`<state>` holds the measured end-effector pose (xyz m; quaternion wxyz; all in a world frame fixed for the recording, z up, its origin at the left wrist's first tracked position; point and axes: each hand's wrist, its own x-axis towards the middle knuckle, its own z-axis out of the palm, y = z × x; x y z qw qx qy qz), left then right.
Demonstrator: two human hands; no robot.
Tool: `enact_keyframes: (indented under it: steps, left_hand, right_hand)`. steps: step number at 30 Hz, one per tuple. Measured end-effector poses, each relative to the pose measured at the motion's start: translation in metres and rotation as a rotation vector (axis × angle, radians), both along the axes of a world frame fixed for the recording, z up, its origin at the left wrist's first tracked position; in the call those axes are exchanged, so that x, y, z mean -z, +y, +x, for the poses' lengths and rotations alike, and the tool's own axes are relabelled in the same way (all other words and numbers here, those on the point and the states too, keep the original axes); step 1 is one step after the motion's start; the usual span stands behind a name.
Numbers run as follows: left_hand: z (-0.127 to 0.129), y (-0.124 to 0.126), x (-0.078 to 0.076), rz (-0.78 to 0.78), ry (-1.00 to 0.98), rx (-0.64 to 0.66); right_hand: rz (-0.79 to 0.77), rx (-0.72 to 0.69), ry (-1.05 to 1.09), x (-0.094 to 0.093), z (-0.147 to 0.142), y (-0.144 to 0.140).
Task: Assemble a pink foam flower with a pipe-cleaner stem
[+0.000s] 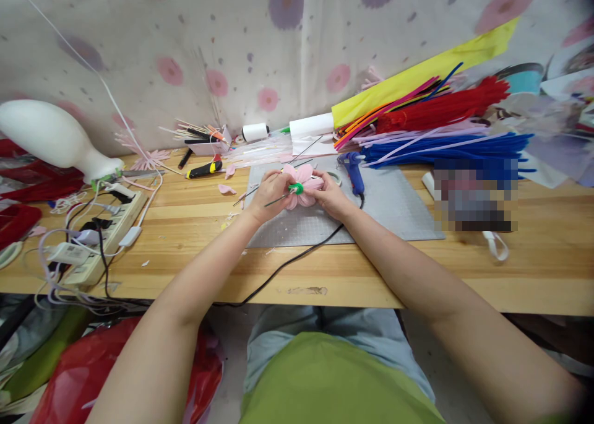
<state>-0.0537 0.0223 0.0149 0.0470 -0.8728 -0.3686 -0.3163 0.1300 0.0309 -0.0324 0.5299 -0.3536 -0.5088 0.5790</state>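
- Both hands meet over the grey cutting mat point(394, 210), and between them sits a pink paper flower point(301, 186) with a green-wrapped collar at its base.
- Left hand point(268, 196) is curled around the flower's base from nine o'clock, fingers closed on it, with the thin wire stem point(277, 199) poking out towards seven o'clock.
- Right hand point(330, 195) cups the petals from three o'clock, fingers closed lightly on the bloom.
- Handling call: this looks feather-light and soft, with petals that would crease or tear under a squeeze; the wire stem looks stiff but bendable. The safest hold is probably the green collar or the stem, not the petal edges.
- Just beside the right hand, at one o'clock, lies a blue glue gun point(353, 171); its black cord point(297, 258) runs under the wrists and off the tabletop point(195, 226) edge, a likely snag.
- Loose pink petals point(227, 189) lie at ten o'clock, near a yellow-and-black utility knife point(204, 169).
- Far at two o'clock, a heap of pipe cleaners point(445, 133), red, blue and lilac.
- At nine o'clock, a power strip point(104, 235) tangled with plugs, and a white lamp point(55, 140) behind it.
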Motion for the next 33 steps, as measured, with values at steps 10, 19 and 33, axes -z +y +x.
enact_keyframes:
  steps: [10, 19, 33]
  left_hand:
    - [-0.001, 0.009, 0.013, 0.052, -0.049, 0.014]
    - [0.008, 0.002, 0.004, 0.001, -0.073, -0.065]
    - [0.010, -0.003, -0.003, -0.096, -0.022, -0.059]
  right_hand:
    - [0.012, 0.013, -0.038, 0.004, 0.000, 0.003]
    - [0.004, -0.008, 0.023, 0.000, -0.001, 0.001]
    - [-0.010, 0.180, -0.083, 0.009, -0.005, 0.007]
